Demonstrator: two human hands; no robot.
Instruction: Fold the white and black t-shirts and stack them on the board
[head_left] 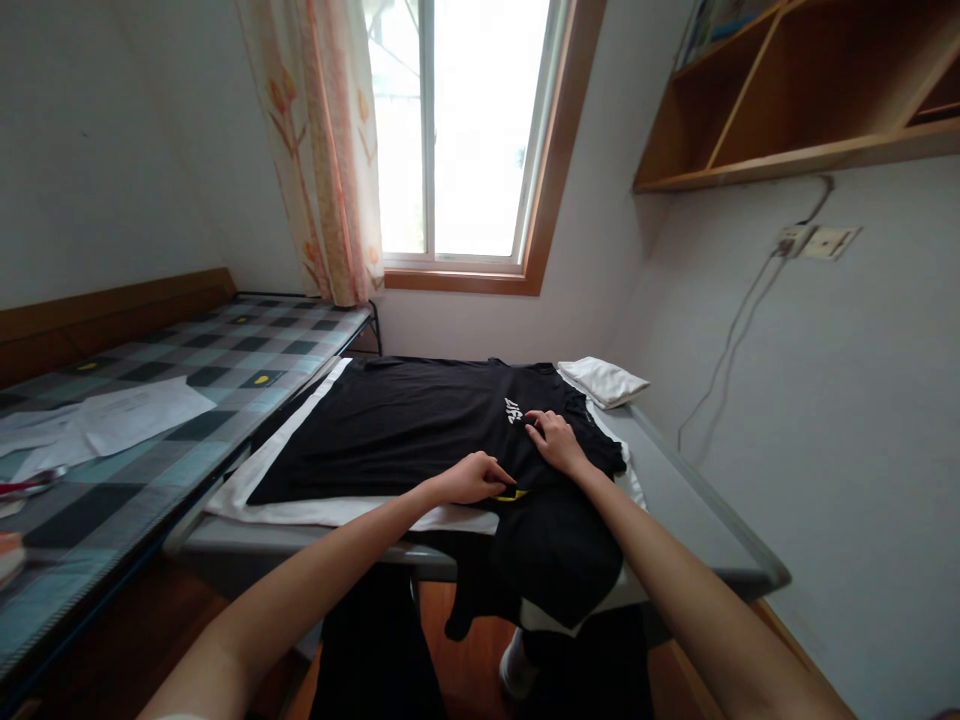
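A black shirt (405,420) with white lettering lies spread over a white cloth (300,505) on a grey table (675,470). Its near sleeve, a dark bunch of fabric, hangs over the table's front edge. At the near side of the shirt, my left hand (474,478) has its fingers closed beside a small yellow strip (512,495); what they hold, if anything, is hidden. My right hand (553,440) rests on the shirt just right of the lettering, its fingers apart.
A folded white cloth (604,381) lies at the table's back right corner. On the left stands a bed with a checked mattress (217,350) and papers (127,415) on it. Wooden shelves (795,90) hang at the upper right, above a socket (817,242) with cables.
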